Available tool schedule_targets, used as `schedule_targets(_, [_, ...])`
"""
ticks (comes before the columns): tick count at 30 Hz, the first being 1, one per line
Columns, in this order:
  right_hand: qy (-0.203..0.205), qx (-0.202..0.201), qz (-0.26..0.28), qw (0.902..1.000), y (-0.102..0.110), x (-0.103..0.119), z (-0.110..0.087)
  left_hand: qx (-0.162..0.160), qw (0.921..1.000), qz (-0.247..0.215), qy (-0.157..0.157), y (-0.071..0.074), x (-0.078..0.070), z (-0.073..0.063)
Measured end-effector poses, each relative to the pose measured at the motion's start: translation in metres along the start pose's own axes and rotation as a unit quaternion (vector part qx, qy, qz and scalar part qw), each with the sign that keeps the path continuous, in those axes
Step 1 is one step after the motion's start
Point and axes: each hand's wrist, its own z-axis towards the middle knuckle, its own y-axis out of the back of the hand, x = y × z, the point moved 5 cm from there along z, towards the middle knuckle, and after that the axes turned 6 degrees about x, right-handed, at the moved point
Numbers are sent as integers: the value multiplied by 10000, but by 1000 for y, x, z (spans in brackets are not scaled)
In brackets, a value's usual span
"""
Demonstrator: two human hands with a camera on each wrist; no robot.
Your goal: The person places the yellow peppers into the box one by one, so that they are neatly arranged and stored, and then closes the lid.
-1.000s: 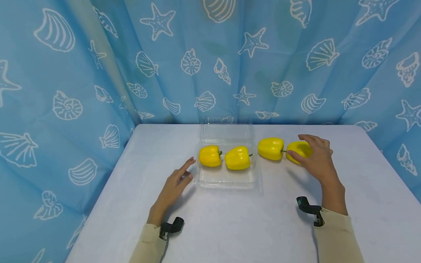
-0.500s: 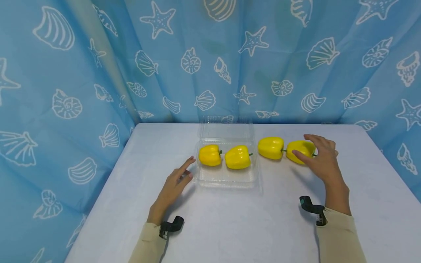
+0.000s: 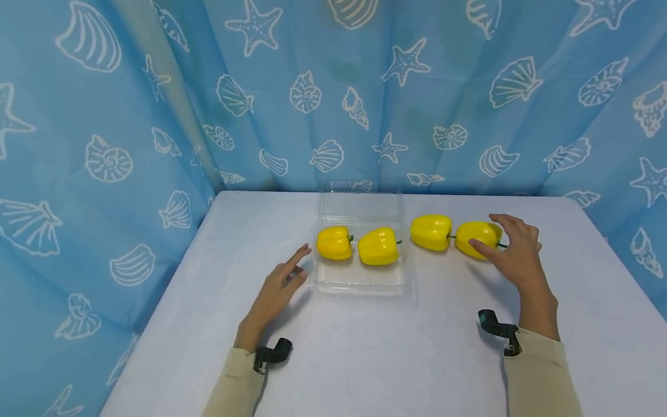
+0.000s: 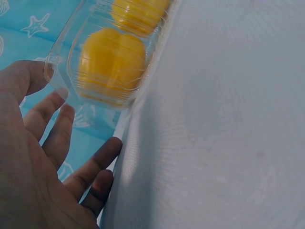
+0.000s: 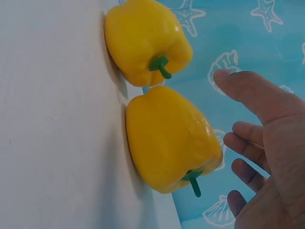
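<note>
Two yellow bell peppers, a left one (image 3: 334, 243) and a right one (image 3: 377, 247), lie side by side in a clear plastic clamshell box (image 3: 359, 282) with its lid (image 3: 361, 204) folded back. My left hand (image 3: 277, 291) is at the box's left side, fingers spread and fingertips right at its wall; it holds nothing. Outside the box, a third pepper (image 3: 431, 233) and a far-right pepper (image 5: 171, 140) lie in a row on the table, green stems pointing right. My right hand (image 3: 516, 255) hovers over the stem end of the far-right pepper, fingers loosely bent, gripping nothing.
A white cloth covers the table (image 3: 375, 353). Behind it and along the left hangs a blue curtain (image 3: 292, 116) with white shell and starfish prints. Each wrist carries a black camera mount, the left mount (image 3: 274, 353) and the right mount (image 3: 497, 327).
My right hand has drifted to the right, uncovering more of the far-right pepper and its stem. My left hand keeps its place beside the box. The head view has tilted slightly.
</note>
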Motion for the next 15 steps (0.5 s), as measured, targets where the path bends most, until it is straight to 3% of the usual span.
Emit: schedule_targets(15, [-153,120,-22,9998,-4,-16,3,69,9999,-100,69,2,-1,1])
